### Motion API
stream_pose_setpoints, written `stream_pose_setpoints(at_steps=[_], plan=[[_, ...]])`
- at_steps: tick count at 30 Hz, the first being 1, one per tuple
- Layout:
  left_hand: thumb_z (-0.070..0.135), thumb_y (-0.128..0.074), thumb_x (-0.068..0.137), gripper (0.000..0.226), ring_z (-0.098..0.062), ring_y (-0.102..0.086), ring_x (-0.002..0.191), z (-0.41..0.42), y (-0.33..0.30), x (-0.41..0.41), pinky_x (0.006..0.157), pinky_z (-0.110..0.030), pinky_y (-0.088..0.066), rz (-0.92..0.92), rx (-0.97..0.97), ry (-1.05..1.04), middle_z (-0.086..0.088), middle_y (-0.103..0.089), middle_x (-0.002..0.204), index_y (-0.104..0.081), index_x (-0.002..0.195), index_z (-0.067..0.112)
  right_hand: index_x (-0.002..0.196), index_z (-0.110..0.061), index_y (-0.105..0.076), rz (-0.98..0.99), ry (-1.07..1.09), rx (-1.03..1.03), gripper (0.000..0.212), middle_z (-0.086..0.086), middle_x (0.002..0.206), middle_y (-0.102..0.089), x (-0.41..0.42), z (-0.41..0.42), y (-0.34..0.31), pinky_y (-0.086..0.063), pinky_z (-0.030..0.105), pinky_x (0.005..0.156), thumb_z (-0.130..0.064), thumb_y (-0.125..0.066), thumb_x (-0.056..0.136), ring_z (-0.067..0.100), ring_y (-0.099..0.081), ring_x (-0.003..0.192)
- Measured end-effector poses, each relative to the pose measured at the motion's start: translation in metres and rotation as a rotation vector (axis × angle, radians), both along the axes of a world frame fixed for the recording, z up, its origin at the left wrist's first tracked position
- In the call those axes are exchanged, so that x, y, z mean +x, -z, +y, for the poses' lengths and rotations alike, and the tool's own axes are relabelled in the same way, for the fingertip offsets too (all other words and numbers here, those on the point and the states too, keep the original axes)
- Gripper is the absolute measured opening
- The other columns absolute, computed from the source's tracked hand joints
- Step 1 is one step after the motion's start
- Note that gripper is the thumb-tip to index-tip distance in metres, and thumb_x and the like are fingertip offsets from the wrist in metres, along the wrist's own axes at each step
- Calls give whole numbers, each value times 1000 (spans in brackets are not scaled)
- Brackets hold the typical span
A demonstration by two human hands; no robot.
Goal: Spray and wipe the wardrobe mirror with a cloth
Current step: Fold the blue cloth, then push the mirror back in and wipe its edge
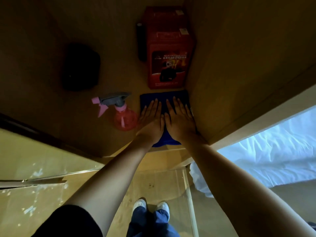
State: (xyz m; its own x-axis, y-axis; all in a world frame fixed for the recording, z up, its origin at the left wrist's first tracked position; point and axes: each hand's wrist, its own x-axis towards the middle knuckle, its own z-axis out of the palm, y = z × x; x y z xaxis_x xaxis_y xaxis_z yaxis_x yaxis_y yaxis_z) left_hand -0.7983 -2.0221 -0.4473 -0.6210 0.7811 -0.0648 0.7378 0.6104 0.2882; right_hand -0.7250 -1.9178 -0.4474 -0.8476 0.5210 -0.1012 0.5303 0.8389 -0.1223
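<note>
Both hands lie flat, side by side, on one blue cloth (164, 101) that sits on a wooden shelf (42, 79) inside the wardrobe. The left hand (151, 120) and the right hand (179, 120) have straight fingers pressed close together, palms down, thumbs nearly touching; neither grip pinches or curls round anything. The cloth's right edge runs just beside the wardrobe's side wall (239, 65), and its near edge reaches the shelf's front lip. One pink spray bottle (122, 117) with a grey and pink trigger head stands just left of the cloth, close by the left hand. Two red boxes (168, 53) stand one behind the other against the wall, just behind the cloth, with a dark slim thing beside them that is too dim to name. One black bag-like shape (80, 67) rests well apart to the left, with bare shelf around it. Below, two white shoes (151, 206) stand on the floor, and a white bed (277, 147) lies to the right.
</note>
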Motion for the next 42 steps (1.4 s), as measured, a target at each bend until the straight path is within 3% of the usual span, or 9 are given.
stream_pose_setpoints(at_steps=[6,12,18,20,23,26,31,37,42], plan=[[26,-22,105,51,-17,-8,149,-16,-14,17,121,-32,-7,-129,62,-15,-8,-13,161,-17,153,8,156,-21,-3,-84,-6,-110,56,9,164,1,4,-5,-24,1,41,121,-38,-20,105,22,3,151],[22,-34,103,45,-23,-34,140,-70,-50,43,112,-31,-29,-92,203,-5,-12,-39,150,-35,146,6,154,-18,-18,52,55,-241,55,8,162,-15,21,-53,-50,-15,42,120,-34,-33,104,24,-10,150],[28,-42,100,25,-23,-61,99,-162,-94,61,78,-39,-53,-50,261,-44,-3,-60,111,-50,120,17,152,-19,-26,211,143,-327,55,6,155,-33,41,-132,-95,-38,47,109,-37,-42,102,26,-30,142],[27,-44,99,20,-22,-62,88,-201,-101,66,72,-42,-55,-69,289,-53,-2,-61,103,-52,113,16,150,-20,-29,300,164,-359,55,6,149,-40,50,-166,-107,-44,47,101,-34,-46,100,27,-38,135],[27,-44,100,27,-22,-63,91,-261,-117,74,75,-45,-55,-107,356,-86,-4,-62,111,-52,123,14,142,-18,-40,452,178,-416,45,7,134,-52,57,-223,-127,-49,37,87,-29,-49,99,25,-51,118],[30,-44,101,35,-18,-62,104,-312,-137,80,80,-33,-54,-67,434,-105,-1,-61,121,-49,132,17,127,-19,-50,573,169,-488,29,5,117,-59,58,-271,-141,-54,36,80,-29,-46,100,19,-59,96],[30,-42,102,37,-16,-57,113,-366,-163,78,80,-21,-43,-23,539,-164,-2,-59,128,-48,135,15,140,-20,-42,669,163,-549,41,2,126,-55,58,-307,-168,-38,15,63,-31,-47,100,11,-53,97],[29,-44,101,39,-16,-48,126,-399,-192,66,99,-29,-41,25,683,-278,0,-54,135,-46,137,16,140,-19,-40,807,138,-608,44,0,129,-55,56,-308,-211,-52,40,92,-31,-49,99,15,-58,105],[28,-43,101,40,-18,-43,130,-403,-215,56,104,-29,-35,62,758,-363,-2,-49,139,-43,138,14,149,-20,-30,886,131,-641,55,4,141,-47,47,-300,-245,-44,28,96,-32,-52,99,9,-48,112]])
